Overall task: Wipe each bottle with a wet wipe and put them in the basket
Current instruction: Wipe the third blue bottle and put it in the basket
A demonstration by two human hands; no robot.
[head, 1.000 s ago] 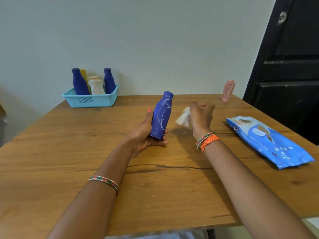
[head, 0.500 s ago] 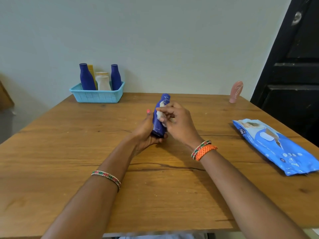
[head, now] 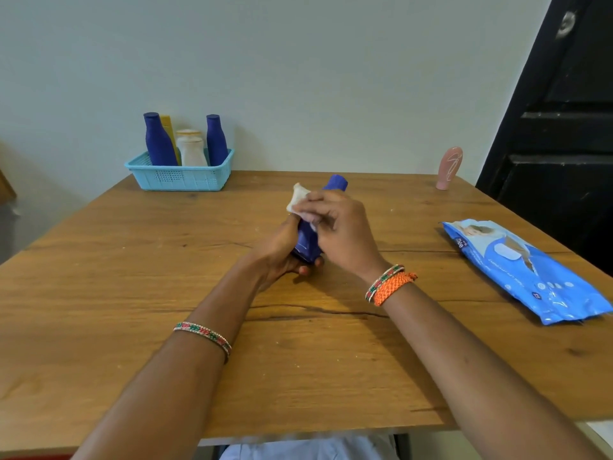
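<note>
Left hand (head: pixel 282 250) grips the blue bottle (head: pixel 310 239) mid-bench, tilted; right hand (head: pixel 338 227) fingers pinch a wipe (head: pixel 298 199) against it; basket (head: pixel 180 175) with four bottles at far-left corner; pink bottle (head: pixel 448 167) far-right edge.

Bare forearms: a beaded red-green bangle (head: pixel 203 336) on the left, another (head: pixel 384 281) plus an orange woven band (head: pixel 394 287) on the right.
</note>
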